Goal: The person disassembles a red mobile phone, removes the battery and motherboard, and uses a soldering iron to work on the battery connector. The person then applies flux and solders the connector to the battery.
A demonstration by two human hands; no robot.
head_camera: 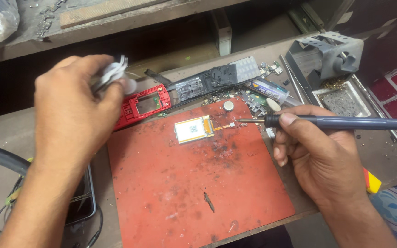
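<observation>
My right hand [320, 154] grips a dark blue soldering iron [345, 122] like a pen. Its metal tip points left and meets the orange flex cable of a small phone display module [193, 129], which lies on a red work mat [194, 183]. My left hand [76, 115] is raised over the mat's left edge, closed on a small white and grey part [116, 73] with thin strips sticking out above the fingers. A small round silver part [228, 105] lies just above the display.
A red phone frame [143, 104] and a black keypad housing [212, 79] lie behind the mat. A grey soldering stand [329, 55] with a tray sits at the back right. A tube [269, 90] and loose parts are scattered nearby. A dark phone [82, 206] and cables lie at the left.
</observation>
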